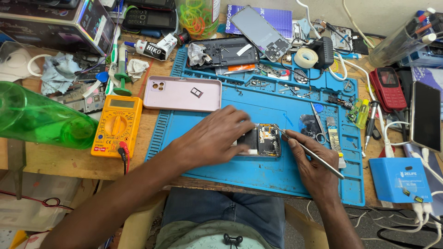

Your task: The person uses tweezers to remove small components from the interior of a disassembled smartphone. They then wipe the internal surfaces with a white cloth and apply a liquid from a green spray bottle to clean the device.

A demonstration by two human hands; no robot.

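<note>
L hand is lying palm-down over the opened phone, fingers spread flat & pressing it onto the blue mat; not gripping, just pinning. Phone is sitting mid-mat, back off, board & parts showing at its right end, left part hidden under the hand. R hand is pinching tweezers, fingers curled tight round the shaft, tip touching the phone's upper right corner area.

Around: pink back cover is lying at the mat's upper left edge w/ a small SIM tray on it. Yellow multimeter is sitting left of the mat, leads hanging off the bench edge. Green bottle is lying on its side at far left. Another stripped phone frame is resting at the mat's top, w/ a tape roll to its right. Scissors are lying on the mat just right of the R hand's tool tip. Red keypad phone & a black smartphone are sitting off the mat on the right; blue box near the bench's front right.
</note>
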